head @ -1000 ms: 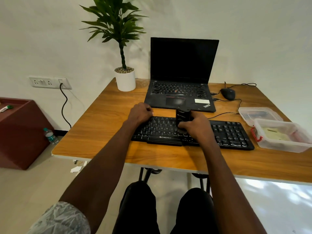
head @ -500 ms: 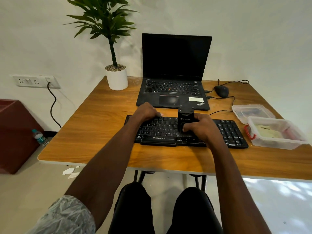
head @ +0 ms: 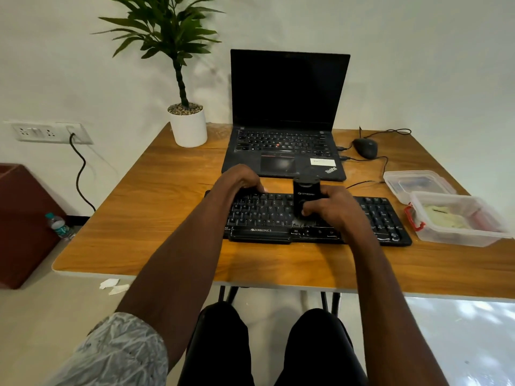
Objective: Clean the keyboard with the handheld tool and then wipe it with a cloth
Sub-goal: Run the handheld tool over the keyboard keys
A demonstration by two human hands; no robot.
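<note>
The right hand (head: 331, 208) grips the black handheld cleaner (head: 305, 196), standing it upright on the middle keys of the keyboard (head: 384, 218), which lies on the table (head: 156, 207) near the laptop (head: 287, 118). The left hand (head: 239, 179), fingers curled, clamps the keyboard's far left edge.

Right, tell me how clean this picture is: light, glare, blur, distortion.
Head view: soft, even daylight; bright glare on the floor at lower right; the table edges bow from the wide lens; the plant leaves and the right hand on the black tool look slightly smeared; the keyboard legends stay readable.
</note>
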